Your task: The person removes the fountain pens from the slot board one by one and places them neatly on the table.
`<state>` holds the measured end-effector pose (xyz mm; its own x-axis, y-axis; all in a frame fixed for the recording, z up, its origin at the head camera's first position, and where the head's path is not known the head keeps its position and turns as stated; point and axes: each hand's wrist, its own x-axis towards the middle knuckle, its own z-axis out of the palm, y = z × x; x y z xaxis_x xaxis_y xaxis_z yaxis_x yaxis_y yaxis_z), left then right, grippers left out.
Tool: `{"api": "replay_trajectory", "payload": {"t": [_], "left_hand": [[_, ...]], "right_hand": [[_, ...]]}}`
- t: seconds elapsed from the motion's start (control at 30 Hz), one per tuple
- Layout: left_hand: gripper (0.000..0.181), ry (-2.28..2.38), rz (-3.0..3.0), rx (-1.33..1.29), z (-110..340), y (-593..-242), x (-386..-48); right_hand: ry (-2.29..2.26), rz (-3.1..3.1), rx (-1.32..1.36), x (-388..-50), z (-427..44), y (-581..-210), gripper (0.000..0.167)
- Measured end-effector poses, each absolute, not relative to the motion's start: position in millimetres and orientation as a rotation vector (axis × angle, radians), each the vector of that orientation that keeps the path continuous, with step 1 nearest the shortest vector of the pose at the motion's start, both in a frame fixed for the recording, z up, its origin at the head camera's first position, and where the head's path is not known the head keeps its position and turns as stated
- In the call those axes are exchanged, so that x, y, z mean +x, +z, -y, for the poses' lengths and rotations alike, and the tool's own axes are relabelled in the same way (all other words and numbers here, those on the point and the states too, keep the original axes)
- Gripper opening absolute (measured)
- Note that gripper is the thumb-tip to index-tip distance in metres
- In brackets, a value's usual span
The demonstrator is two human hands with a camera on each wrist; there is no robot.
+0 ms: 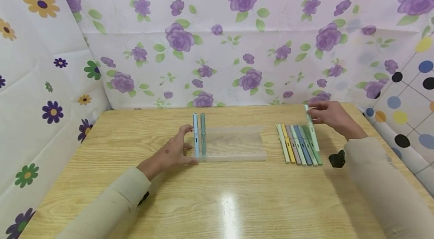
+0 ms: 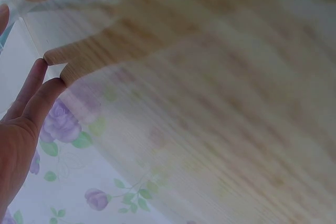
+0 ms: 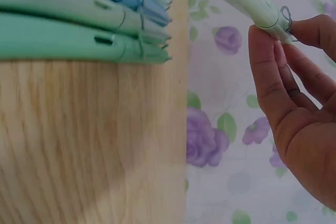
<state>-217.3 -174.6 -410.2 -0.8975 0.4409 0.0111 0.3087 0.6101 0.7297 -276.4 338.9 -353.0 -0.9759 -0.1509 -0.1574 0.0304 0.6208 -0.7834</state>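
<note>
The head view looks forward and down across the desk [image 1: 190,201] from above its near side. Close in, the left wrist view faces the clear rack [image 1: 234,156], the right one the pen row [image 1: 299,145]; the head view shares both.

The head view was bright and fairly even, with a white streak of glare on the near worktop [image 1: 190,209] and a soft shadow beside the right sleeve [image 1: 383,178]. The left wrist view was dimmer, hazy and streakily blurred; the right wrist view was clearer.
</note>
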Motion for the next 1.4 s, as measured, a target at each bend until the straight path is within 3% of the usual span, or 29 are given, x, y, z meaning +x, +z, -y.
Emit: {"api": "replay_trajectory", "payload": {"t": [0.67, 1.4], "left_hand": [[0.107, 1.174, -2.648, 0.638, 174.5, -412.1, -217.3], [0.107, 1.174, -2.660, 0.595, 173.8, -409.6, -216.0]], "right_hand": [[-1.089, -2.585, 0.058, -270.5, -362.4, -396.3, 0.051], [-1.132, -2.539, 0.088, -276.8, -354.5, -400.1, 0.046]]}}
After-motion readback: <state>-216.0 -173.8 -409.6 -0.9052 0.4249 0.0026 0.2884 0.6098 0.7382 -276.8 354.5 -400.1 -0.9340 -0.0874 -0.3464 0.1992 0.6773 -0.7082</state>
